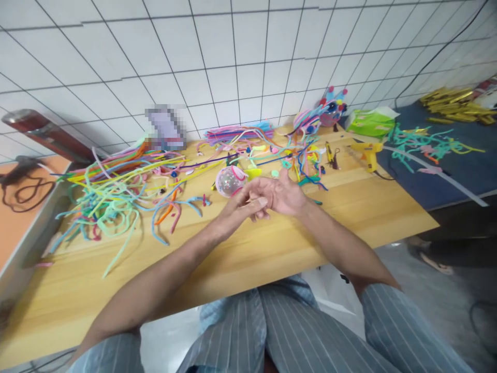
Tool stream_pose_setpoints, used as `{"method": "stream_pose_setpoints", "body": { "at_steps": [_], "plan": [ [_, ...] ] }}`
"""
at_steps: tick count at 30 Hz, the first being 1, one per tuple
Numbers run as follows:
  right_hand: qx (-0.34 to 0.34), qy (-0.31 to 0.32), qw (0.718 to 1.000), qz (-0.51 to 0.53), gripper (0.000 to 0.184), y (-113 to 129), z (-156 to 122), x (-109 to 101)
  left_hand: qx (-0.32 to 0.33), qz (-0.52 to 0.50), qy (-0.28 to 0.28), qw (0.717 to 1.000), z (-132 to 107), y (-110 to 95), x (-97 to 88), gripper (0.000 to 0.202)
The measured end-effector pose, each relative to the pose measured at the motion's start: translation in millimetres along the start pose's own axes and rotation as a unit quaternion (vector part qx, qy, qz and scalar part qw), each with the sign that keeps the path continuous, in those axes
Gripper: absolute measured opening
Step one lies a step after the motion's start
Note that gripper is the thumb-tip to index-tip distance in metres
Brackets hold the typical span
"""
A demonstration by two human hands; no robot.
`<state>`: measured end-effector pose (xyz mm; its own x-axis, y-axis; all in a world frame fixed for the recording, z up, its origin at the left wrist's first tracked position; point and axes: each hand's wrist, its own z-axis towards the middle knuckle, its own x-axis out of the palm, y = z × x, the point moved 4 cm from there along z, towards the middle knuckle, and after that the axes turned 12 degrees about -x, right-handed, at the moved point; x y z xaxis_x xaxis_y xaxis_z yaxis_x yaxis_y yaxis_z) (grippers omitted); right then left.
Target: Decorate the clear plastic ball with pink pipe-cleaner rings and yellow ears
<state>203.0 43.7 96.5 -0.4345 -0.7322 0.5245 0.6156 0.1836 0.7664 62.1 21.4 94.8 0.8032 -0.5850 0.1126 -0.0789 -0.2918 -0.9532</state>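
The left hand (247, 201) curls, grip contents unclear, beside the wide-spread right hand (288, 197); the ball (228, 181) sits at their 10 o'clock, likely for reach.

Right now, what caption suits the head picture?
Hands close together over a table, near a glittery ball and pipe cleaners.
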Motion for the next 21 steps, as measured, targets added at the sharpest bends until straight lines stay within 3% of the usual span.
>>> {"method": "stream_pose_setpoints", "body": {
  "at_steps": [4, 6, 8, 10, 13, 15, 16, 18, 20, 21],
  "plan": [
    [0.026, 0.085, 0.995, -0.047, 0.092, 0, -2, 15, -0.004, 0.008, 0.007, 1.0, -4, -2, 7.6, 0.052],
    [0.03, 0.111, 0.99, -0.086, 0.095, 3, -3, 24, 0.009, -0.005, -0.032, 0.999, -11, -4, -0.2, 0.047],
    [0.024, 0.103, 0.985, -0.137, 0.098, 12, -6, 28, 0.019, -0.013, -0.094, 0.995, -21, -7, -19.3, 0.042],
    [0.004, 0.052, 0.98, -0.19, 0.096, 28, -10, 26, 0.036, -0.013, -0.162, 0.986, -37, -13, -47.0, 0.038],
    [-0.047, -0.105, 0.959, -0.257, 0.083, 60, -16, 15, 0.105, -0.066, -0.271, 0.954, -61, -29, -87.8, 0.038],
    [-0.08, -0.215, 0.933, -0.277, 0.078, 75, -16, 12, 0.137, -0.1, -0.301, 0.938, -67, -35, -94.3, 0.04],
    [-0.091, -0.256, 0.921, -0.28, 0.077, 78, -13, 14, 0.14, -0.102, -0.299, 0.938, -66, -35, -88.1, 0.039],
    [-0.106, -0.306, 0.905, -0.275, 0.08, 76, -3, 23, 0.11, -0.083, -0.247, 0.959, -53, -27, -56.8, 0.043],
    [-0.111, -0.31, 0.909, -0.257, 0.083, 64, 11, 37, 0.047, -0.091, -0.139, 0.985, -32, -11, -11.0, 0.071],
    [-0.108, -0.296, 0.918, -0.242, 0.083, 57, 17, 44, 0.009, -0.092, -0.077, 0.993, -21, -2, 11.8, 0.072]
  ]
}}
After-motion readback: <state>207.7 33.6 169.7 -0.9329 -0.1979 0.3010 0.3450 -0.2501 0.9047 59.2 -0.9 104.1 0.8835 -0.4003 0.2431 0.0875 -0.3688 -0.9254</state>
